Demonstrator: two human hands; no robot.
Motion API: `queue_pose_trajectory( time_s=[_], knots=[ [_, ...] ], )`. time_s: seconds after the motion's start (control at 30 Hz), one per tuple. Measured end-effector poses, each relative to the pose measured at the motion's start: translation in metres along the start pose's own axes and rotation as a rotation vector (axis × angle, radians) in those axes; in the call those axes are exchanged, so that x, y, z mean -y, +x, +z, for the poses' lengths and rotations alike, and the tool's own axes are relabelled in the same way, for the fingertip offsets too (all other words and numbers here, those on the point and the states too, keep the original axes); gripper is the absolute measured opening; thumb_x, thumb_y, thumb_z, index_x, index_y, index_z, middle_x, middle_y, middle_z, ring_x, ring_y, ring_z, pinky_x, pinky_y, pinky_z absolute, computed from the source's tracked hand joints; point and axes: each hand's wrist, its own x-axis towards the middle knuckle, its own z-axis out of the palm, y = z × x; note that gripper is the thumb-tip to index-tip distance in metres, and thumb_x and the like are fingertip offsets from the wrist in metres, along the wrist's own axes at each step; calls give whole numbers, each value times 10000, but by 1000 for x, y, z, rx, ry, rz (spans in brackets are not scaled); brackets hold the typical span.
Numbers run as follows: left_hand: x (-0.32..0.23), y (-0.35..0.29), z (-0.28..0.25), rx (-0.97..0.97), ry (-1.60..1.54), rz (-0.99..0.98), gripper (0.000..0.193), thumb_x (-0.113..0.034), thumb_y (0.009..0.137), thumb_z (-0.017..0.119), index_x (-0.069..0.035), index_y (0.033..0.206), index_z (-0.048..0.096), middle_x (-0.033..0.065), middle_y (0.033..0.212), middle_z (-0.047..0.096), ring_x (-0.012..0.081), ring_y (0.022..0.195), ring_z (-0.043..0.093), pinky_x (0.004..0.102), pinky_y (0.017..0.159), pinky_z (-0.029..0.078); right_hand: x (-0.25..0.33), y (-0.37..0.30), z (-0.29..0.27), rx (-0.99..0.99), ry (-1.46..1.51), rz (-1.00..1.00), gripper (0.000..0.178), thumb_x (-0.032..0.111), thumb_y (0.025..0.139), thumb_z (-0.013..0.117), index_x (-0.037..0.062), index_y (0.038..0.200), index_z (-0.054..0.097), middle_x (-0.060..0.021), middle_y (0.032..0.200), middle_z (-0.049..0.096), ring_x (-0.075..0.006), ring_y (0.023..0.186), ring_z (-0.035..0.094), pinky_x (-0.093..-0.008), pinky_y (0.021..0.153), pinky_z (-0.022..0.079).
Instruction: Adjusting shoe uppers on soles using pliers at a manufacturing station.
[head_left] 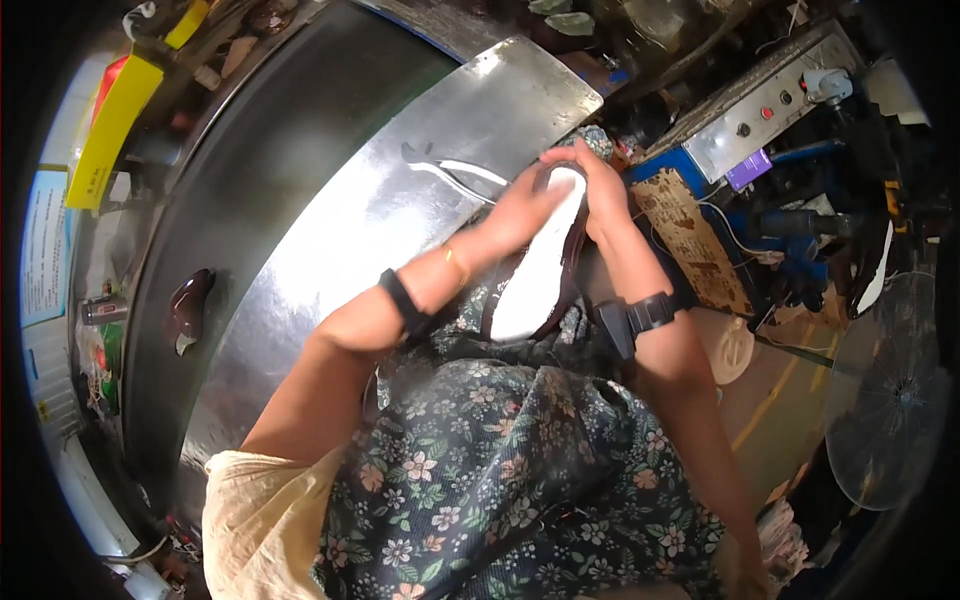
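Observation:
A dark brown shoe upper with a white underside lies bottom up over my lap, its narrower end pointing away from me. Around that far end, my left hand grips from the left, thumb on the white face. My right hand wraps the same end from the right, fingers curled over the tip. Left of my hands, pincers with white handles rest on the metal sheet, their dark jaws pointing left.
A dark conveyor belt runs along the left, carrying a glossy brown shoe. To the right stands a machine with a button panel, another shoe piece beside it. A round fan guard sits at the lower right.

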Motion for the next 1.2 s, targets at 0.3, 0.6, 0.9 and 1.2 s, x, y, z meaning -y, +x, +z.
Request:
queue_pose_trajectory(
  time_s=[0.3, 0.6, 0.9, 1.2],
  knots=[
    [-2, -97, -26, 132, -537, -140, 952, -146, 791, 763, -26, 1503, 142, 165, 1434, 392, 263, 1290, 437, 384, 1050, 393, 57, -9, 15, 417, 33, -249, 657, 550, 997, 341, -29, 1190, 584, -133, 1139, 629, -207, 1091, 565, -327, 992, 421],
    [15, -125, -105, -563, 893, 22, 1033, -111, 738, 736, -8, 1501, 46, 301, 1411, 389, 452, 1199, 500, 441, 985, 435, 198, -18, -337, -85, -1283, -434, 375, 263, 926, 606, 23, 1214, 619, -138, 1168, 659, -192, 1093, 607, -282, 950, 429],
    [70, -170, -103, -343, 1111, 24, 665, -186, 855, 613, 42, 1413, 332, 239, 1510, 274, 373, 1422, 238, 468, 1151, 236, 201, -126, -519, -1113, -1623, 0, 805, 363, 759, 680, 139, 1463, 361, -186, 1396, 488, -351, 1279, 466, -417, 1050, 363],
    [17, -115, -19, 89, -112, 169, 380, -293, 943, 623, -7, 1194, 614, 72, 1063, 678, 108, 976, 602, 278, 871, 487, 124, -146, -241, -646, -882, -853, 731, 101, 726, 801, 65, 1375, 469, -138, 1389, 451, -261, 1272, 438, -375, 1068, 348]
  ],
)
